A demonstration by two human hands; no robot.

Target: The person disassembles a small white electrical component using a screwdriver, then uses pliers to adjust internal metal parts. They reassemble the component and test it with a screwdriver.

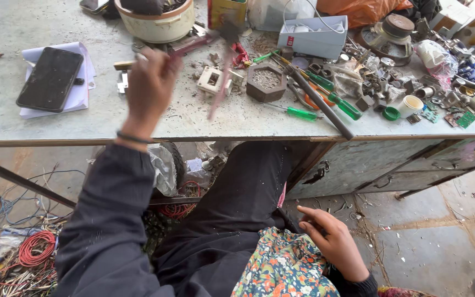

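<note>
My left hand [149, 88] is raised over the front edge of the worktable [56, 126], blurred by motion, and grips a thin pinkish tool [220, 88] that streaks to the right above the table. Below that blurred tool sit a small white square part [210, 80] and a dark hexagonal block [266, 82] with grey grit in it. My right hand [331, 239] rests low on my lap, fingers loosely curled, touching a floral cloth [284, 269]. It holds nothing that I can see.
A black phone [50, 78] lies on white papers at the left. Green-handled screwdrivers [302, 114], a dark metal rod [320, 104], a cream bowl [158, 25], a grey box [314, 36] and several small parts crowd the table. Red wire coils [35, 247] lie on the floor.
</note>
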